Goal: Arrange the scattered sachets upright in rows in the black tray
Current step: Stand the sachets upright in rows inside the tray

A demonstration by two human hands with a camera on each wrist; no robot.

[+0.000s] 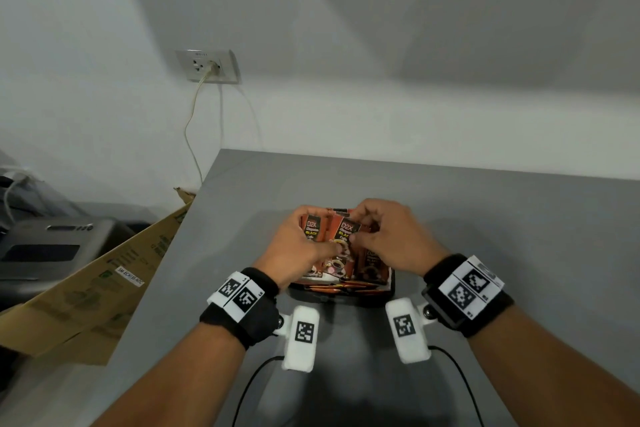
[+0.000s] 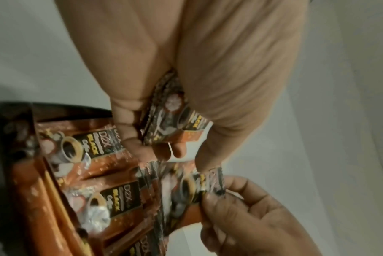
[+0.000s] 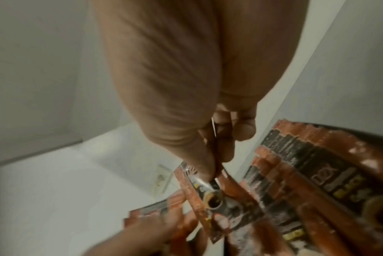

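Observation:
The black tray (image 1: 390,282) sits on the grey counter, packed with orange-and-black coffee sachets (image 1: 372,269) that stand in rows. My left hand (image 1: 306,236) hovers over the tray's left half and grips a small bundle of sachets (image 2: 173,119) in its curled fingers. My right hand (image 1: 362,230) pinches the top edge of one sachet (image 1: 347,230) between thumb and fingers, holding it upright above the rows. The same pinched sachet (image 3: 210,192) shows in the right wrist view, beside the standing rows (image 3: 313,175). Both hands hide the tray's far part.
The grey counter (image 1: 485,204) runs back to a white wall. A cardboard box (image 1: 104,291) leans against the counter's left edge, with a grey machine (image 1: 52,246) behind it. A wall socket (image 1: 207,66) with a cable is at the back left.

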